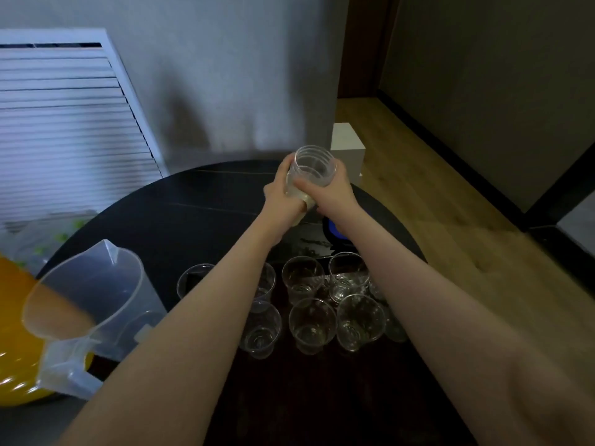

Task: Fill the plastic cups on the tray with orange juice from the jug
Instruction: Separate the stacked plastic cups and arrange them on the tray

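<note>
Several clear, empty plastic cups [312, 323] stand close together on a dark glossy tray [307, 244] on the round black table [199, 201]. At the left a translucent plastic jug [96, 291] with some orange juice in it stands near the table's edge, untouched. Beyond the tray, my left hand [278, 193] and my right hand [330, 189] both grip a clear ribbed plastic container [314, 164], held above the table's far side. It may be a stack of cups or a jar; I cannot tell which. My forearms cross over some cups and hide parts of them.
A large orange object [13, 317] lies behind the jug at the left edge. A blue item [333, 228] sits under my right wrist. A white box [347, 144] stands on the wooden floor past the table. A white louvred panel [64, 123] leans against the wall.
</note>
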